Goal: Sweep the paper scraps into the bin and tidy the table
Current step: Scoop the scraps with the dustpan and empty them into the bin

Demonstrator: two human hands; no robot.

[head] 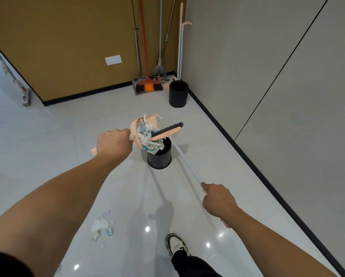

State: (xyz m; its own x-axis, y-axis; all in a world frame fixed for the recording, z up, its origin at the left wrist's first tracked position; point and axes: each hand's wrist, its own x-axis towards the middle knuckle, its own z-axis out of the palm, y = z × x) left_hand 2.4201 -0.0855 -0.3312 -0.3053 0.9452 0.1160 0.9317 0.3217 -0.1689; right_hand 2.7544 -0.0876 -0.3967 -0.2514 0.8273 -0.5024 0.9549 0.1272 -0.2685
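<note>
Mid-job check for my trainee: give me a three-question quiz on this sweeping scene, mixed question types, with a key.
1. True or false: the dustpan is tipped over the nearer black bin.
2. Which hand holds the broom handle: A left, B right?
3. Fill in: loose paper scraps lie on the ____ near the shoe.

Key: 1 true. 2 B, the right hand; the left hand grips the dustpan handle. 3 floor.

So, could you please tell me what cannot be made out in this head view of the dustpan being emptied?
- Inside of the near bin: hidden by the scraps and dustpan.
- Dustpan handle: mostly covered by the left hand.
- Broom handle end: hidden inside the right hand.
- Print on the floor scraps: too small.
- Table: out of frame.
</note>
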